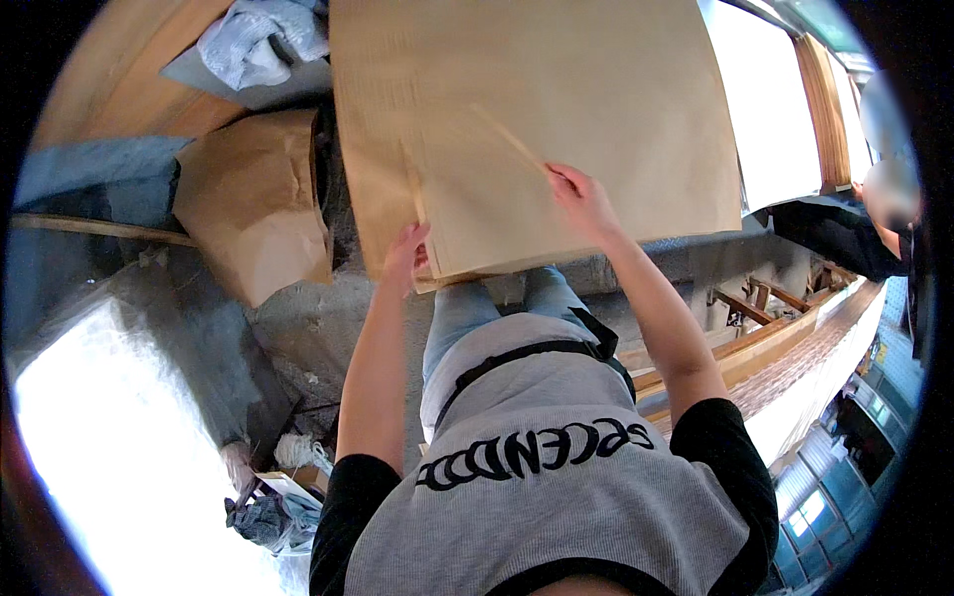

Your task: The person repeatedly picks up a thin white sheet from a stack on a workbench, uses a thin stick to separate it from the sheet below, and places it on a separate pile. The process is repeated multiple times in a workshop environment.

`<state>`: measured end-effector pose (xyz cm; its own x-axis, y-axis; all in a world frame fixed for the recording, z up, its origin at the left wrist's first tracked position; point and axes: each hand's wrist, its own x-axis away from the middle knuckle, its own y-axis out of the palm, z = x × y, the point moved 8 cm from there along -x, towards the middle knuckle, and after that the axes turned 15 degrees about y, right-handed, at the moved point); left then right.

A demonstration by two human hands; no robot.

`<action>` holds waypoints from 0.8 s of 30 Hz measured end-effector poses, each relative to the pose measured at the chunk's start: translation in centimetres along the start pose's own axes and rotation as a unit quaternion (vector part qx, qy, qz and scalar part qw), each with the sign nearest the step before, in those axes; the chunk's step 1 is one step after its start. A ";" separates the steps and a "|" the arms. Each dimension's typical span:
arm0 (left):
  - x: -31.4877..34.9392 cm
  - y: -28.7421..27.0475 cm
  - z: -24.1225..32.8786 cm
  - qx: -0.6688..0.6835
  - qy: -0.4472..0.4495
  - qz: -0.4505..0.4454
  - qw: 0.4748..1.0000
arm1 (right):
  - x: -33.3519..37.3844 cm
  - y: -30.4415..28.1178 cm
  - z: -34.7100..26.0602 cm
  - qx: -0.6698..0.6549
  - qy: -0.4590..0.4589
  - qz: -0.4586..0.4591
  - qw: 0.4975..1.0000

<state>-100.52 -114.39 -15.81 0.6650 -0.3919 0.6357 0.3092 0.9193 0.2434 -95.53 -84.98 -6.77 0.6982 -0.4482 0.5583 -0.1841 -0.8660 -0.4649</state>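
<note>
A large brown paper sheet lies flat in front of me, its near edge just beyond my legs. My right hand is closed around one end of a thin, light-brown strip that slants away to the far left over the sheet. At the sheet's near left corner, my left hand has its fingers curled by the edge. A narrow pale strip runs away from these fingers; whether they grip it or the paper's edge I cannot tell.
A crumpled brown paper hangs at the left, below translucent wrap. At the right, a white sheet adjoins the brown one, and another person stands there. Wooden boards lie nearer on the right. Bags and loose items sit lower left.
</note>
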 end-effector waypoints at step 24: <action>0.9 18.6 -8.8 0.257 -0.067 0.163 0.950 | 3.0 -15.1 27.5 -0.530 0.334 -0.189 0.756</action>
<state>-88.14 -97.92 -17.17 0.5647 -0.1067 0.8183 -0.2938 0.9006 0.3202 -71.62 -67.09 -16.98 0.4003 0.1704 0.9004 -0.7568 -0.4925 0.4297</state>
